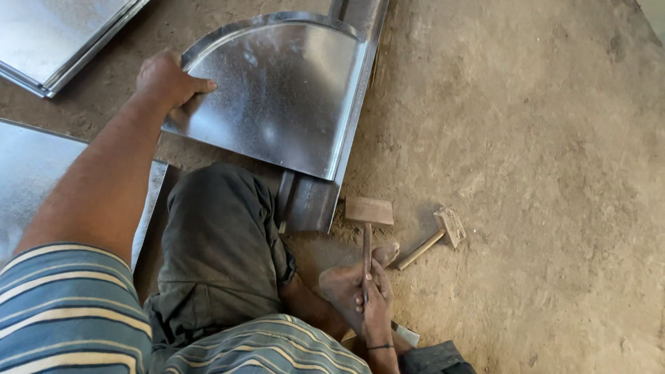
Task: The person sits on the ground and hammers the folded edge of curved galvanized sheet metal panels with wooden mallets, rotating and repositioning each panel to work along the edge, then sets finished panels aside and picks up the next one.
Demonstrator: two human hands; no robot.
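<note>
The person sits on the dirt floor (540, 138) with one knee drawn up. The left hand (166, 82), at about ten o'clock in the view, lies palm-down on the curved edge of a quarter-round sheet-metal piece (284, 97), fingers curled over its rim and thumb spread across the shiny face. That piece lies flat at twelve o'clock, its straight side resting over a long dark metal bar (308, 201) that runs beneath it. The right hand (376, 298), near six o'clock beside a bare foot (346, 280), is closed around the thin handle of a wooden mallet (368, 211), whose block head rests on the floor just beside the bar's near end. A second mallet (443, 232) lies loose at four o'clock. More galvanised sheets (48, 34) lie at the left.
</note>
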